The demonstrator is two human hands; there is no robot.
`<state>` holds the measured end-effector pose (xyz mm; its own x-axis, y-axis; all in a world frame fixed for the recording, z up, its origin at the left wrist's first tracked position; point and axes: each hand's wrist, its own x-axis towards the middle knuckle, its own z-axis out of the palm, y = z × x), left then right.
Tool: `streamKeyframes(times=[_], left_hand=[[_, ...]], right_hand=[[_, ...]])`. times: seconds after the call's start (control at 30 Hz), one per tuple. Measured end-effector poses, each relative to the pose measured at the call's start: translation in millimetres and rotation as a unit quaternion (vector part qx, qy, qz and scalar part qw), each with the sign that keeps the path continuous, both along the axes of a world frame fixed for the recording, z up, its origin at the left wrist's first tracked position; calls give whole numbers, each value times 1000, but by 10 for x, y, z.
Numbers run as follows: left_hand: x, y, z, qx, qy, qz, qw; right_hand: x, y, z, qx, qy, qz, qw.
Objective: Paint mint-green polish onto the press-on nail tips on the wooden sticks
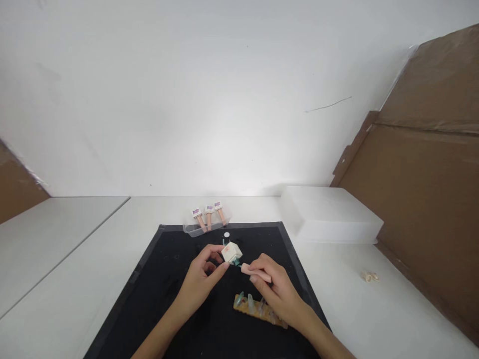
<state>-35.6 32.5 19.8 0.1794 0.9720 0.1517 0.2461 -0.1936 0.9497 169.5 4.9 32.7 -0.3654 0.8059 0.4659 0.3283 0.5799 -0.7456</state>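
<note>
1. Left fingers (218, 272) clamped on bottle (231, 252), tilted, neck (236, 261) towards right fingers (266, 263).
2. Right fingers clamped on cap (258, 273), just off neck.
3. Risk: bottle's tilt could spill its contents onto mat (262, 244) below fingers.

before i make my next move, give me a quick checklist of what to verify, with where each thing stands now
1. White bottle held: ok, in the left hand.
2. Bottle upright: not ok, it tilts with its green mouth toward the right hand.
3. Pink cap in grip: ok, between the right hand's fingers.
4. Amount of polish on the brush: cannot tell, too small to see.
5. Strip of nail tips in full view: not ok, the right hand hides part of it.
6. Three other bottles kept together: ok, at the clear tray.
</note>
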Motion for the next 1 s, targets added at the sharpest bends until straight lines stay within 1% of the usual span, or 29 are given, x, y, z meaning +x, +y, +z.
streamKeyframes(times=[0.13, 0.23, 0.33, 0.47, 0.7, 1.0], left_hand=[[-10, -17, 6, 3, 2, -7, 1000], [-11, -15, 7, 9, -6, -12, 1000], [-11, -7, 0, 7, -16, -15, 1000], [-17, -1, -6, 4, -33, -21, 999], [-15, -23, 11, -12, -59, -28, 998], [-5, -26, 16, -25, -65, -30, 997]], right_hand=[[-12, 14, -15, -111, 78, 4, 991], [-17, 51, -80, -210, 145, 30, 966], [-22, 87, -140, -264, 202, 46, 942], [-32, 103, -156, -299, 247, 61, 920], [-43, 88, -119, -343, 299, 83, 887], [-51, 75, -65, -375, 351, 106, 852]])
